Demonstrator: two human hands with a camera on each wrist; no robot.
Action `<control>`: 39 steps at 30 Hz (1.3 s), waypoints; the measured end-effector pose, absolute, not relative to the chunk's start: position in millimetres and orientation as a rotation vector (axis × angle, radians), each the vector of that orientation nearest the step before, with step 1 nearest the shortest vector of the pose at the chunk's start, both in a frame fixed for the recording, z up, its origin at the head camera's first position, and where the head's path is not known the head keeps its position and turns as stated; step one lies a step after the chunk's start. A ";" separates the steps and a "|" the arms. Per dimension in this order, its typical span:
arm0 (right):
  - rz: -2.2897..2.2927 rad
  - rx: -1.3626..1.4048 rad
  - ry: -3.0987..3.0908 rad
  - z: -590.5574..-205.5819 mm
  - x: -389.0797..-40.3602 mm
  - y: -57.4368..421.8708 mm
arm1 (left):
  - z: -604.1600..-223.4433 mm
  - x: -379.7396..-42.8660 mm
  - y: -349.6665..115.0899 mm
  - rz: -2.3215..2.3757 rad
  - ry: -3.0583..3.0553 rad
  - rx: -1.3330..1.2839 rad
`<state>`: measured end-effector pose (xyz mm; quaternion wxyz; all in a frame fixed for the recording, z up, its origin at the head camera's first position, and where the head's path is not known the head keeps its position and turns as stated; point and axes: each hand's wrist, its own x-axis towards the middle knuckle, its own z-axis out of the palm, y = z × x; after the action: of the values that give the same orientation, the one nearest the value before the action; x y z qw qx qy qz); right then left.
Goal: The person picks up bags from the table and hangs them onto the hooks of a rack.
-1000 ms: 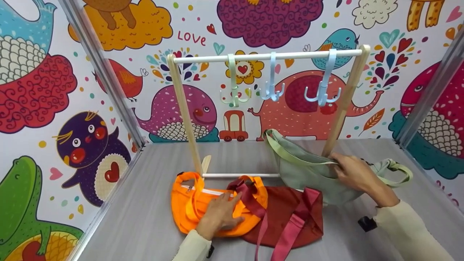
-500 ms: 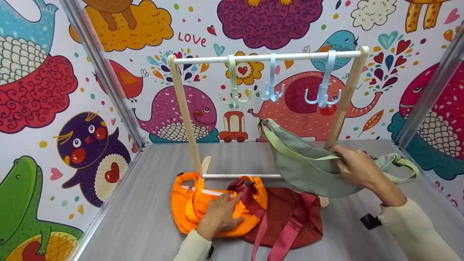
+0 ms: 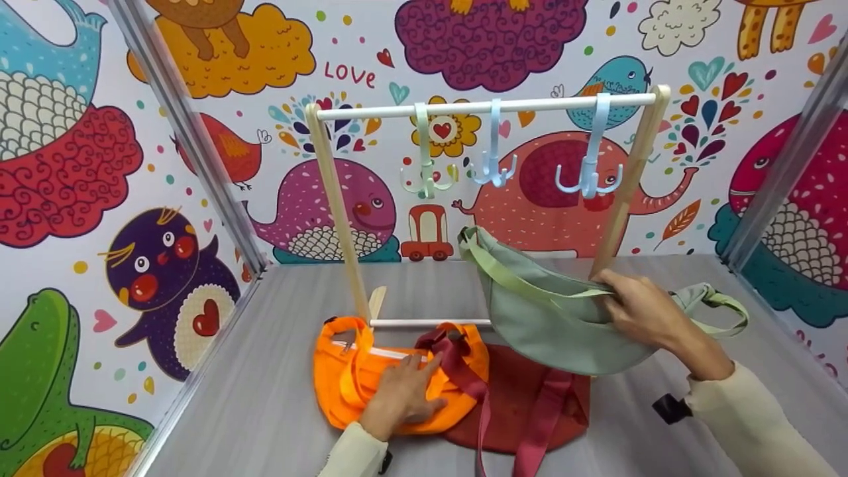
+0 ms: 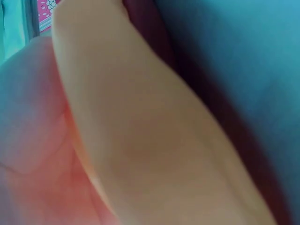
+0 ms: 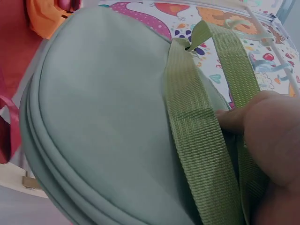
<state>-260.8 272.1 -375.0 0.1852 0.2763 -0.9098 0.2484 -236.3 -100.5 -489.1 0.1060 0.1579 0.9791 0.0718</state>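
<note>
In the head view my right hand (image 3: 642,306) grips the top edge of a sage-green crossbody bag (image 3: 563,331), thumb on the near side. The bag tilts, its left end higher, and overlaps a dark red bag (image 3: 513,397) with maroon straps. The right wrist view shows the bag's smooth side (image 5: 108,103) and its woven green strap (image 5: 199,126) beside the thumb. My left hand (image 3: 401,392) rests on an orange bag (image 3: 338,391) with a white zip, fingers spread loosely. That orange bag lies partly over the red one. A blurred finger fills most of the left wrist view.
A wooden rack (image 3: 338,218) with a white top rail (image 3: 377,112) stands behind the bags. From the rail hang a pale green hook (image 3: 425,152) and two light blue hooks (image 3: 589,159). Printed panels close off the back and sides of the grey table (image 3: 258,371).
My right hand has lifted the green bag off the table and brought it leftward, further over the red bag. My left hand stays on the orange bag.
</note>
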 end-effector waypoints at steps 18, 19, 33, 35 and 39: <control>0.866 0.883 -2.726 -432.7 -264.3 259.0 | -493.8 -236.5 -100.5 0.209 2.898 0.474; 0.870 0.891 -2.720 -436.2 -265.4 258.6 | -493.9 -236.6 -100.5 0.209 2.895 0.471; 0.874 0.905 -2.780 -486.5 -279.4 265.3 | -494.5 -238.1 -100.8 0.191 2.891 0.463; 0.846 0.943 -2.795 -494.0 -280.7 266.6 | -494.8 -238.5 -100.4 0.196 2.889 0.466; 0.832 1.002 -2.797 -503.6 -283.5 266.9 | -493.5 -239.3 -99.8 0.219 2.874 0.467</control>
<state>-283.5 266.9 -503.6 0.0283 0.3246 -0.9062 0.2695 -239.3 -99.8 -493.5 0.1106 0.1590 0.9782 0.0746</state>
